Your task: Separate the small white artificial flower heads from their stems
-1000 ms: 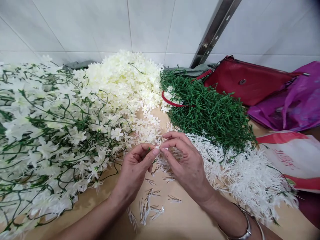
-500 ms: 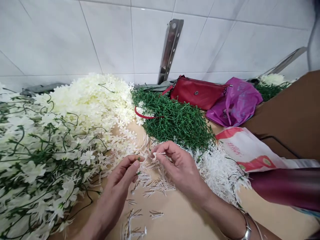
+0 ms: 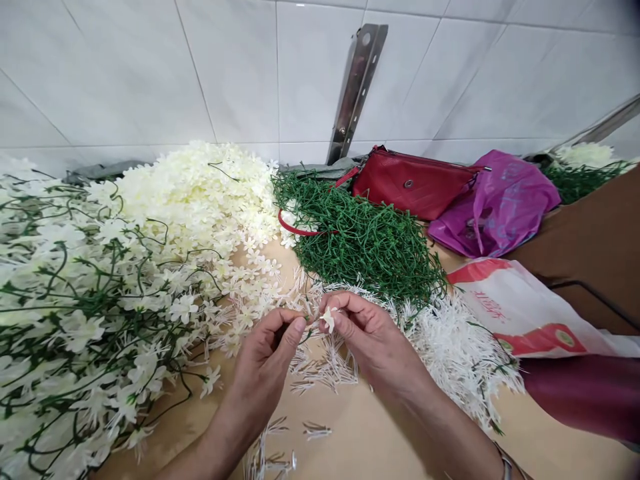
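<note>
A small white flower (image 3: pixel 329 319) is pinched between the thumb and fingers of my right hand (image 3: pixel 367 333). Close beside it on the left, my left hand (image 3: pixel 275 343) pinches a thin green stem (image 3: pixel 307 331). The fingertips of both hands nearly meet above the tan tabletop (image 3: pixel 350 427). Loose white stamens (image 3: pixel 327 363) lie under and in front of the hands. Just behind them is a heap of green stems (image 3: pixel 370 243). A pile of white stamens (image 3: pixel 457 347) spreads to the right of my right hand.
Cream blossoms (image 3: pixel 200 193) are heaped at the back left, with white flowers on green stems (image 3: pixel 90 333) nearer. A red purse (image 3: pixel 410 183), a purple bag (image 3: pixel 500 200) and a white-and-red bag (image 3: pixel 530 307) lie at the right. A metal bracket (image 3: pixel 356 93) stands against the tiled wall.
Both hands have shifted slightly right in view, along with the whole scene. A white flower now shows in my right fingers, where a thin white piece was seen before.
</note>
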`<state>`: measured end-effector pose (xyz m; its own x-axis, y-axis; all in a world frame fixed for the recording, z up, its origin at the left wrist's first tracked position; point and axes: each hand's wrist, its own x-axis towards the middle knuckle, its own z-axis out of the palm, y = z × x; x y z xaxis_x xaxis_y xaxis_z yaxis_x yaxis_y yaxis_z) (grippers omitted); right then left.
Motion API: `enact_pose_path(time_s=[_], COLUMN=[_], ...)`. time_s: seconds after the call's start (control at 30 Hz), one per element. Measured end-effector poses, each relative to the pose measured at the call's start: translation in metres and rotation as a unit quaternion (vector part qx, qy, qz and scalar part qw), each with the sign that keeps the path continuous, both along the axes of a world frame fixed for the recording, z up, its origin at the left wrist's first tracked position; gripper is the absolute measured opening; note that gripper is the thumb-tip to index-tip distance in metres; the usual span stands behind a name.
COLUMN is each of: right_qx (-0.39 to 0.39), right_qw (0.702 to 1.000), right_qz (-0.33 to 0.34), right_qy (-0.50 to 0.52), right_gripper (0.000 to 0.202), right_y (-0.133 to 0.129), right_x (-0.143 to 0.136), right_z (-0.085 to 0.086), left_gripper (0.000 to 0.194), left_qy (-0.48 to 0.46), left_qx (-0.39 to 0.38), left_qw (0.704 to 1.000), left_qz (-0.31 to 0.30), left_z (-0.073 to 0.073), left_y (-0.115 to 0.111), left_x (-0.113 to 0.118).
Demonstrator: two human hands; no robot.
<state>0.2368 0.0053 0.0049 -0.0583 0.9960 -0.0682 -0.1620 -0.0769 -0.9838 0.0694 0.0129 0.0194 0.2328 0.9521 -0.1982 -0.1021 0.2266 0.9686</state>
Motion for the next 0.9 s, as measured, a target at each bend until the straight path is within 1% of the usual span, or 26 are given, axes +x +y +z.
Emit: enact_pose_path(time_s=[0.13,0.27,0.43,0.57,0.77,0.9], right_qx=[-0.009,-0.019,-0.036,-0.025,-0.019,-0.012], right_qw=[1.0,1.0,0.998,0.998,0.997,0.996], right_qz=[0.009,0.022,0.04,0.047,0.041,0.031], right_qy=[-0.011,-0.001,-0.015,-0.029,-0.07,-0.086], right_gripper=[0.032,0.032,0.033,0.034,0.023,0.019], right_y=[0.0,0.0,0.001,0.001,-0.004,-0.006], right_x=[0.0,0.0,0.001,0.001,-0.002,-0.007], right_z=[0.001,0.002,0.003,0.005,0.003,-0.002], left_gripper=[0.036,0.032,0.026,0.027,0.029,0.028], left_qy=[0.007,0.011,0.073,0.113,0.151,0.153], left_qx=[0.01,0.024,0.056,0.083,0.102,0.107], left_qw=[1.0,0.999,0.995,0.989,0.981,0.981], left_qz=[-0.014,-0.034,-0.042,-0.055,-0.072,-0.06], left_z=[-0.002,-0.005,-0.008,-0.015,-0.021,-0.025], left_y=[0.0,-0.001,-0.002,-0.001,-0.002,-0.003], left_x=[0.001,0.002,-0.001,-0.005,-0.009,-0.008])
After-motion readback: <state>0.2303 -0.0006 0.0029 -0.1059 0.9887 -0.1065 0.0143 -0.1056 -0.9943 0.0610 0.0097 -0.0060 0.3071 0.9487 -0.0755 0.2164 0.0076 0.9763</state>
